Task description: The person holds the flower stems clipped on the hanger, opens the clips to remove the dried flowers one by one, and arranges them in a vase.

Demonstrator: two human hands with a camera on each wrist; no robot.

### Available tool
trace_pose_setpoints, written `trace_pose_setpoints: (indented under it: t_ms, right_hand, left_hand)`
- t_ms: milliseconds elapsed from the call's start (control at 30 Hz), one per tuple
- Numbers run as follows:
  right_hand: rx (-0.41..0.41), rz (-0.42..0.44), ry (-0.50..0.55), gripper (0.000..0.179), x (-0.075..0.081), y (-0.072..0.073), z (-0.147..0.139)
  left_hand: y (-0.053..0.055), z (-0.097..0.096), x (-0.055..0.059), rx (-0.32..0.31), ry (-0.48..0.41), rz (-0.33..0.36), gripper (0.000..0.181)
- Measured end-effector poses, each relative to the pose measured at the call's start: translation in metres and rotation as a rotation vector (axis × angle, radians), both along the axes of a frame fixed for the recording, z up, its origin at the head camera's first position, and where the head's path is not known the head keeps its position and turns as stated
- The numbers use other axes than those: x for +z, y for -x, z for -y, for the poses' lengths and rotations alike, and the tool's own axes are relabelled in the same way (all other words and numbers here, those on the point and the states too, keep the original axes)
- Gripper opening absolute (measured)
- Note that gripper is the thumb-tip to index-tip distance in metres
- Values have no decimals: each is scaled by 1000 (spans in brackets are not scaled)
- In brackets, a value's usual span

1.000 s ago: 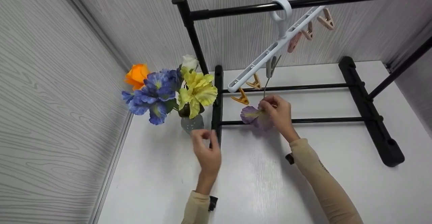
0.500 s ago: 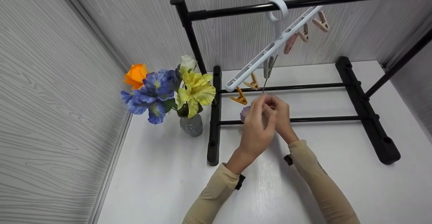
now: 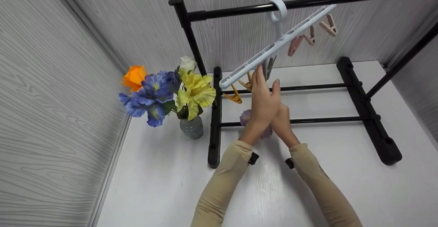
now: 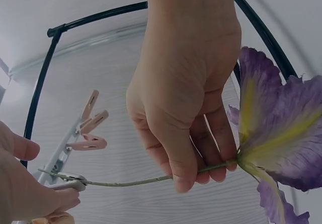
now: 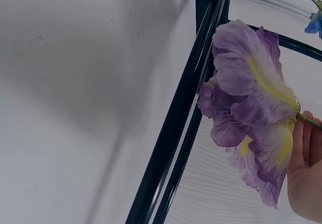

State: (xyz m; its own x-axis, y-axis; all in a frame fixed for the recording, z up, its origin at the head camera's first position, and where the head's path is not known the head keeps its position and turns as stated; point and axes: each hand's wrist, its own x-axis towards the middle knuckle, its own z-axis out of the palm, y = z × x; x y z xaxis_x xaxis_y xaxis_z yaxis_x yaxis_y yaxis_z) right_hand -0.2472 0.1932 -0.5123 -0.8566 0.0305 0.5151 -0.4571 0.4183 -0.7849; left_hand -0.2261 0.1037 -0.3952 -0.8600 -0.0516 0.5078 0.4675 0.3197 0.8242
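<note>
A purple artificial iris with yellow streaks hangs by its thin green stem, which passes through a grey clip on the white hanger. My right hand pinches the stem just below the bloom. In the head view my right hand is partly covered by my left hand, and most of the iris is hidden too. My left hand reaches up at the grey clip, thumb apart from the fingers. In the left wrist view, the left fingers lie against or close beside the clip.
The white hanger hangs from a black rack's bar, with orange clips and pinkish clips. Left of the rack, a grey vase holds blue, yellow, orange and white flowers. Grey wood-patterned walls stand behind and left.
My left hand has come from near the vase, over the right hand, and up to the grey clip. The hanger has swung slightly left. My right hand keeps its pinch on the stem.
</note>
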Motion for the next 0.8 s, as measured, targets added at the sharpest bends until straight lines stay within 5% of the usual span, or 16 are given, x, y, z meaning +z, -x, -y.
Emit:
trace_pose_setpoints:
  t_ms: [533,800]
  right_hand:
    - [51,-63,36,9,0,-9,13]
    - [17,-26,97,8,-1,-13,16]
  left_hand:
    - [31,-7,-3,229,29,-155,50]
    - [37,-8,-8,238,54,-174,43]
